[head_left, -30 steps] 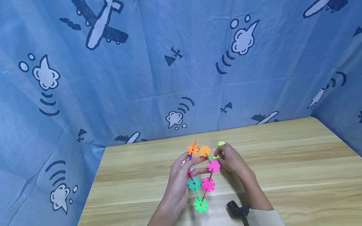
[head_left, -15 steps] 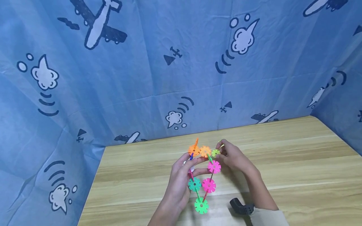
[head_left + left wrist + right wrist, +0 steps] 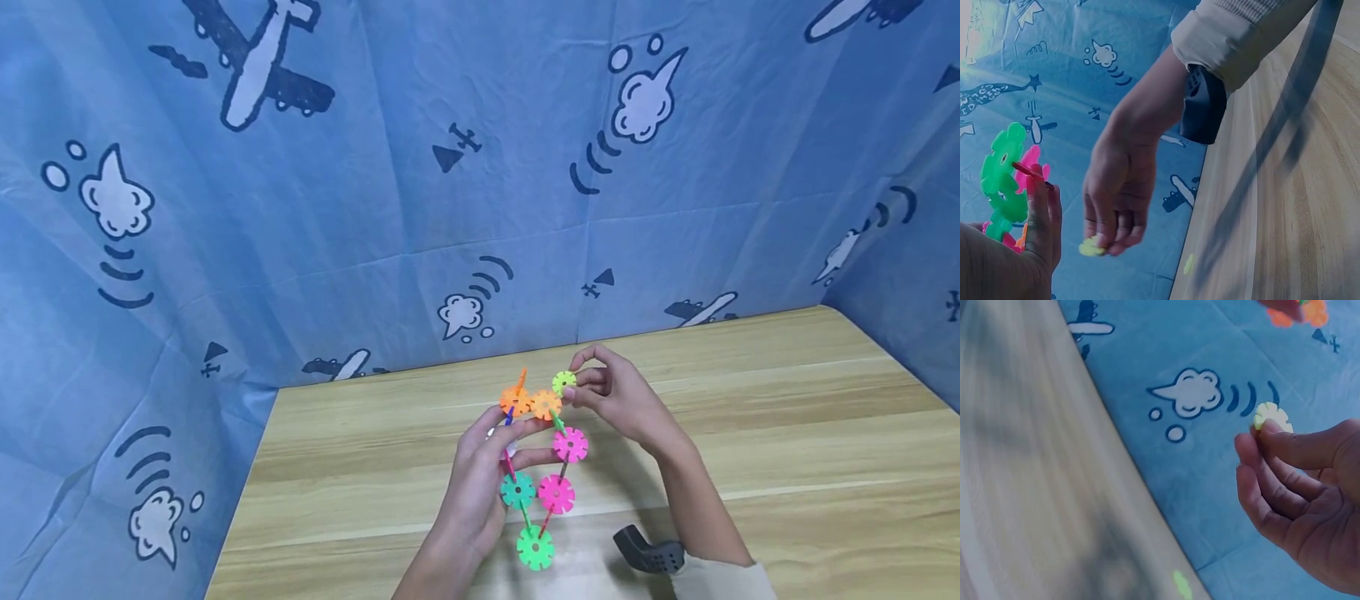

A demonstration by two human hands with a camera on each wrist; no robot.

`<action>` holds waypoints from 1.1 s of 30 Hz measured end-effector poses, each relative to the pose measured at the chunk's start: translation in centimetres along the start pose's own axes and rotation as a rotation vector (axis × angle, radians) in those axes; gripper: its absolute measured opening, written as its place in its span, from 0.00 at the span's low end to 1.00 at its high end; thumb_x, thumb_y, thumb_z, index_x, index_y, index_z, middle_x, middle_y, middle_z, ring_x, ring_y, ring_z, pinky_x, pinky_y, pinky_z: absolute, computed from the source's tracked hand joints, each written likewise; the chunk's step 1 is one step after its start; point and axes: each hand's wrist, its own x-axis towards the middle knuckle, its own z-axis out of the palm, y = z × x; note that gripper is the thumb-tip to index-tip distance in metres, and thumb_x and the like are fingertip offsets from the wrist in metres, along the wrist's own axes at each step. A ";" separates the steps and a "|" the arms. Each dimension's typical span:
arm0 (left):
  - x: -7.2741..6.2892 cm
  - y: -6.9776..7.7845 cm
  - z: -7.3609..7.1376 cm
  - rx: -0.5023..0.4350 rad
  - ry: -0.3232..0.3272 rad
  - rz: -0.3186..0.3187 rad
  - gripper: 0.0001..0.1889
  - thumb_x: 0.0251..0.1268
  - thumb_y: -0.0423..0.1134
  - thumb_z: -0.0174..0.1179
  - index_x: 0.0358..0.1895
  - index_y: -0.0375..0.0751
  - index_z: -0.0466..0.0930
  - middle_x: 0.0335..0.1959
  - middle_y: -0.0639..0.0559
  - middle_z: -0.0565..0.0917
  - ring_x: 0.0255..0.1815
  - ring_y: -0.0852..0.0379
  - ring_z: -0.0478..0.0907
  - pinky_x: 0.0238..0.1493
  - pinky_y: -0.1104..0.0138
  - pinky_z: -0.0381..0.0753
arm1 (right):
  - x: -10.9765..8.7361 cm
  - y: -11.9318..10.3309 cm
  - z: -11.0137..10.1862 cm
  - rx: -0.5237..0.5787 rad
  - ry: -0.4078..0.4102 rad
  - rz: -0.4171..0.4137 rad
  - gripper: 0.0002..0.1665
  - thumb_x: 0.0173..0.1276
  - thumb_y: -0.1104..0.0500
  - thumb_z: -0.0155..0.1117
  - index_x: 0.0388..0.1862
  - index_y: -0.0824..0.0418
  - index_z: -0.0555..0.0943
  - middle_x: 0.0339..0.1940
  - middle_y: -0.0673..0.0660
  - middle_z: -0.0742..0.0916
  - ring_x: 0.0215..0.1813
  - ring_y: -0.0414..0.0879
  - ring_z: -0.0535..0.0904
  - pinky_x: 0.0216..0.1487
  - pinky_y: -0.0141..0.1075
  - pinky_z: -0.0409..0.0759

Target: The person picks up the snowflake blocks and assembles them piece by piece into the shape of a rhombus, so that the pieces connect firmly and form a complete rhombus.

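My left hand point(image 3: 474, 471) grips a closed loop of notched plastic snowflake discs by its left side. The loop's orange disc point(image 3: 515, 402) stands at the top left, with another orange piece upright on it. A light orange disc point(image 3: 546, 405) is beside it, two pink discs point(image 3: 571, 445) run down the right, and a teal disc point(image 3: 517, 490) and a green disc point(image 3: 536, 547) are lower. Left fingers partly cover a white piece. My right hand point(image 3: 633, 404) pinches a yellow-green disc point(image 3: 1272, 417) between thumb and fingertips, near the light orange disc; whether they touch I cannot tell.
Another yellow-green disc point(image 3: 1189, 264) lies on the wooden table point(image 3: 360, 467) near its back edge; the right hand hides it in the head view. A blue printed curtain point(image 3: 525, 208) hangs behind the table. A black device point(image 3: 648, 552) is on the right wrist.
My right hand has brought the yellow-green disc up and left beside the light orange disc, turning its face into view. The left hand and the loop have barely moved.
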 end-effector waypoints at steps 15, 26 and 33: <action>0.0 -0.1 0.1 0.061 0.009 0.018 0.20 0.81 0.41 0.53 0.69 0.38 0.76 0.55 0.45 0.91 0.37 0.58 0.93 0.77 0.50 0.64 | -0.8 -2.5 0.3 0.105 0.005 -0.119 0.16 0.73 0.73 0.69 0.55 0.73 0.75 0.45 0.66 0.88 0.44 0.39 0.91 0.50 0.34 0.91; -0.1 0.1 0.1 0.060 0.009 -0.007 0.20 0.80 0.41 0.54 0.69 0.39 0.78 0.56 0.47 0.90 0.37 0.57 0.93 0.72 0.55 0.69 | -1.1 -3.0 0.7 0.119 0.025 -0.159 0.15 0.73 0.74 0.68 0.55 0.73 0.77 0.50 0.63 0.84 0.47 0.39 0.91 0.51 0.34 0.91; -0.1 0.1 0.1 0.033 0.002 -0.019 0.22 0.79 0.40 0.56 0.71 0.39 0.77 0.55 0.45 0.90 0.35 0.58 0.93 0.52 0.68 0.82 | -1.0 -3.0 0.9 0.135 0.025 -0.192 0.14 0.72 0.75 0.68 0.54 0.73 0.78 0.50 0.58 0.84 0.47 0.40 0.92 0.51 0.34 0.91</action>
